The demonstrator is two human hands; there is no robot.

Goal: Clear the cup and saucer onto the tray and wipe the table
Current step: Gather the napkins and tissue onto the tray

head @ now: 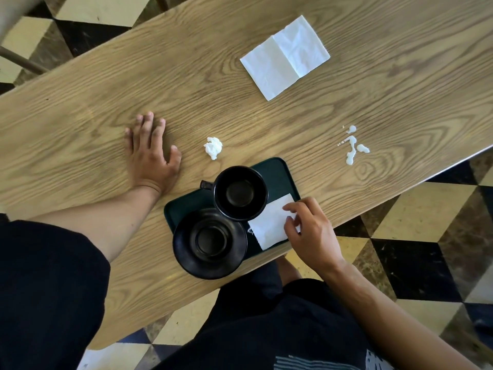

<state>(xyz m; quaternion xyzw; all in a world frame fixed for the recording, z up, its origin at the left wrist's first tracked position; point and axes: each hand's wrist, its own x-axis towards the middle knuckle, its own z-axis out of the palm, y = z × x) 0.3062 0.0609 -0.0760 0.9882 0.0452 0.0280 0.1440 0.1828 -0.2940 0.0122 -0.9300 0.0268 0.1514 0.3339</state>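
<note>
Cup (240,193) is sitting upright on the dark green tray (277,172), handle pointing left, interior looking empty. Saucer (209,243) is resting just beside it at the tray's near-left corner, its rim overhanging the tray edge and touching or nearly touching the cup's base; contact is hard to confirm from this angle. Both items are black.

Right hand (310,231) is reaching over the tray's right end, thumb and fingertips (289,208) pinching a flat white napkin piece (269,228) that is lying on the tray beside the cup. Left hand (152,153) is lying palm down on the tabletop (106,116), fingers spread, gripping nothing, well apart from the tray.

1 crumpled white tissue ball (213,147) is sitting on the tabletop between the left hand and the tray. 1 unfolded white napkin (285,57) is lying flat farther back. A white liquid spill (353,145), in several small blobs, is sitting to the right of the tray near the tabletop's edge. Checkered tile floor (416,236) is showing beyond the tabletop.
</note>
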